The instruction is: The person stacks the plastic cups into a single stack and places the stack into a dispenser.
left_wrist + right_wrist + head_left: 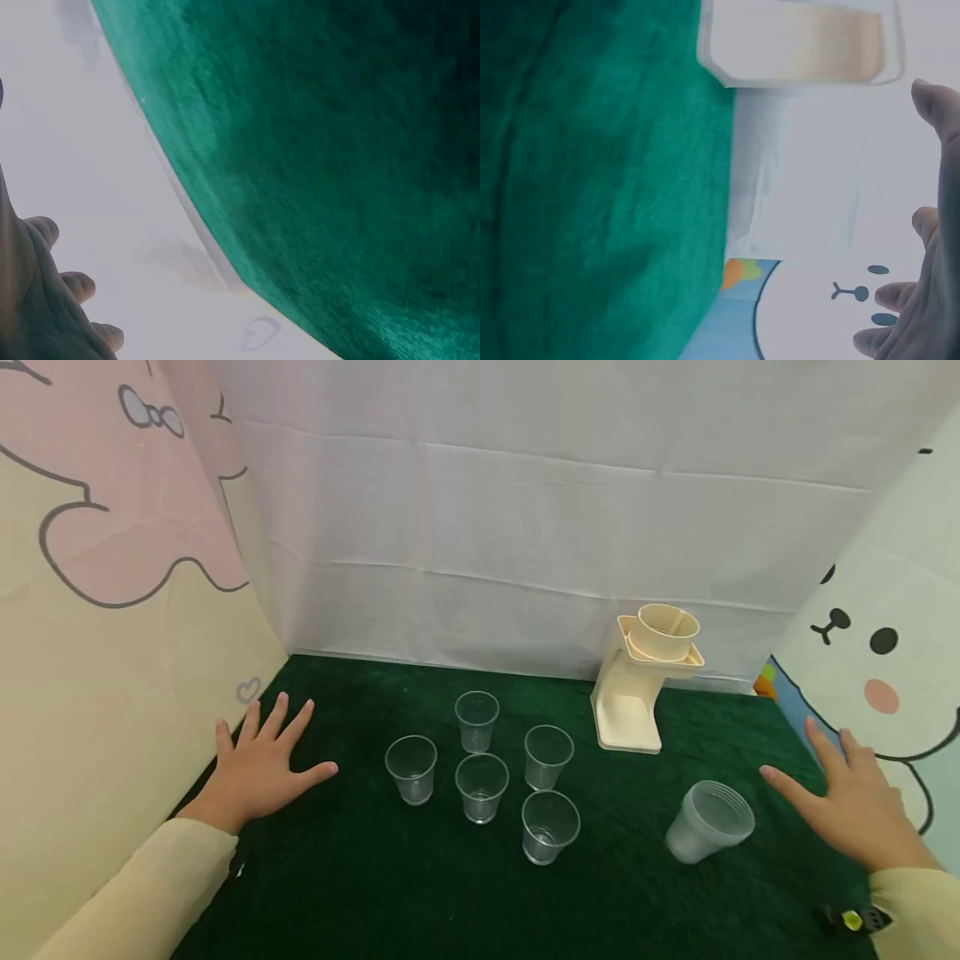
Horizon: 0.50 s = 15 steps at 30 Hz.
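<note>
My left hand (258,772) is spread with straight fingers at the left edge of the green cloth, holding nothing. At the right edge my right hand (855,802) is spread too, with nothing in it. Nearest to it stands a tilted stack of nested clear plastic cups (708,822). Several single clear cups stand upright in the middle: a left cup (412,770), a back cup (476,722), a centre cup (482,789), a right cup (547,758) and a front cup (550,828). They look empty.
A cream stand with a round holder on top (630,718) is at the back right; its base (795,45) shows in the right wrist view. Green cloth (360,893) covers the table. A white curtain (450,527) hangs behind, with cartoon-printed panels (135,635) at the sides.
</note>
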Motion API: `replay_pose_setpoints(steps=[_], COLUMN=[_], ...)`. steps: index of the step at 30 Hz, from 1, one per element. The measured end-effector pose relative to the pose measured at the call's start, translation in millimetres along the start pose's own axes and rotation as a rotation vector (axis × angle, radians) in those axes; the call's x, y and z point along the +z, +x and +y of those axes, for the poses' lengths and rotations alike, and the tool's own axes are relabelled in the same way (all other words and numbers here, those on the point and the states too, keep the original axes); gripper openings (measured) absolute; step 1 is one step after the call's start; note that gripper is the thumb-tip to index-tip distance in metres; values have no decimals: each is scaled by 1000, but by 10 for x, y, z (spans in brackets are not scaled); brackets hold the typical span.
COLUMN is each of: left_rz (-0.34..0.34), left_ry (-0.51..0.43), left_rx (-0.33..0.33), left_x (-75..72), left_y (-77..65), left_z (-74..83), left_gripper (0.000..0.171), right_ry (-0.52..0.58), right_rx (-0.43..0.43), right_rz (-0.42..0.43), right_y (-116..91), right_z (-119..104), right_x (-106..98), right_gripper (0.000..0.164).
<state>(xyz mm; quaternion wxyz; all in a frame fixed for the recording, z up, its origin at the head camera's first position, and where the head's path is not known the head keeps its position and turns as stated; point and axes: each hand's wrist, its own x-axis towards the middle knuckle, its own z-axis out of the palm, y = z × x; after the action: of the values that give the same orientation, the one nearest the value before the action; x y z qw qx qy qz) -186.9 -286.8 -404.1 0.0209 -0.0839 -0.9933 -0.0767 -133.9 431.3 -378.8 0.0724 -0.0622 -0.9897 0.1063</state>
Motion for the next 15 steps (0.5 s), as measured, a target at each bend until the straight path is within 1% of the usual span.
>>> replay_pose_setpoints(steps=[3,5,8,12,15], left_rz=[30,44,51,47,42], left_ry=[-7,-19,-48,-142,-268], left_rx=[16,21,29,47,68], left_x=[5,22,66,109,102], left_y=[-35,-60,-95,-133,-160], left_z=[22,37,81,182,290], left_gripper=[110,110,110,108,104], right_ry=[59,114,215,391,573], right_rx=[-4,-6,-40,-94,-95], right_rz=[14,9,-5,-41,-113], right_y=[-39,-72,-139,-242,-340], right_z=[-27,-49,-64,-78,-108], right_x=[-35,-39,-23,11,51], right_gripper=[98,96,92,85,78])
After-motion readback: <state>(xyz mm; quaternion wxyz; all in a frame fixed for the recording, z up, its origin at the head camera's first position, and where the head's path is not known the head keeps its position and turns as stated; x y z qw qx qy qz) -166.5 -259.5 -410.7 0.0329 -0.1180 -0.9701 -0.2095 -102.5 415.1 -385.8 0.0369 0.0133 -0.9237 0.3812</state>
